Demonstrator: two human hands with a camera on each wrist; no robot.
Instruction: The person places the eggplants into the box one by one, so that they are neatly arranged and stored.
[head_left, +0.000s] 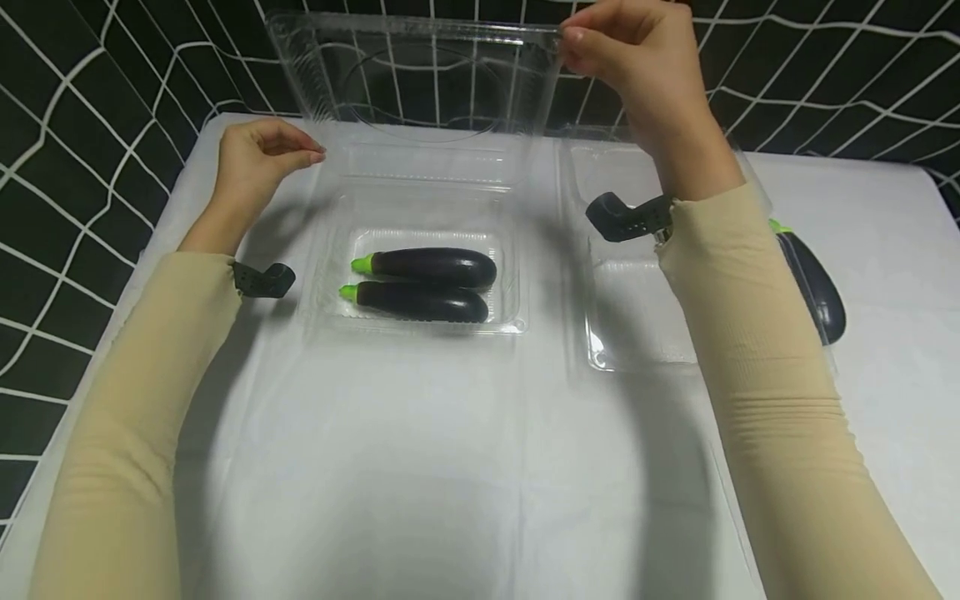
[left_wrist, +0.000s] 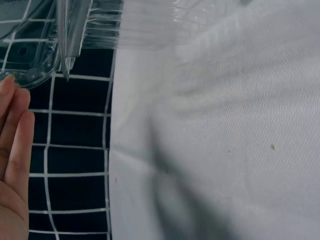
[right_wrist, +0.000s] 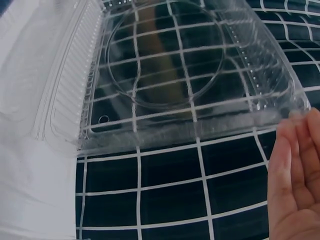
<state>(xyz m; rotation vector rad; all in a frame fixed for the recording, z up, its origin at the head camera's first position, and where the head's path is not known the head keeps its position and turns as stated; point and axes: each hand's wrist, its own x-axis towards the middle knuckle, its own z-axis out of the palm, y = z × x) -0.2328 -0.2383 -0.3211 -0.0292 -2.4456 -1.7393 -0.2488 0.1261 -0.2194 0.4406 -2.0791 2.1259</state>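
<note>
Right fingers (right_wrist: 281,165) pinch raised lid (head_left: 442,92) at 2 o'clock corner; left fingers (left_wrist: 22,145) loosely bent by 8 o'clock edge, no grip visible. Two eggplants (head_left: 435,267) in tub (head_left: 512,327), 6 o'clock from lid. Move edges together, else thin plastic may twist.

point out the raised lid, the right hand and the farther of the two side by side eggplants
raised lid (head_left: 420,82): head view, middle of its panel
right hand (head_left: 647,60): head view, middle of the hand
farther eggplant (head_left: 433,267): head view, middle of its dark body
</note>
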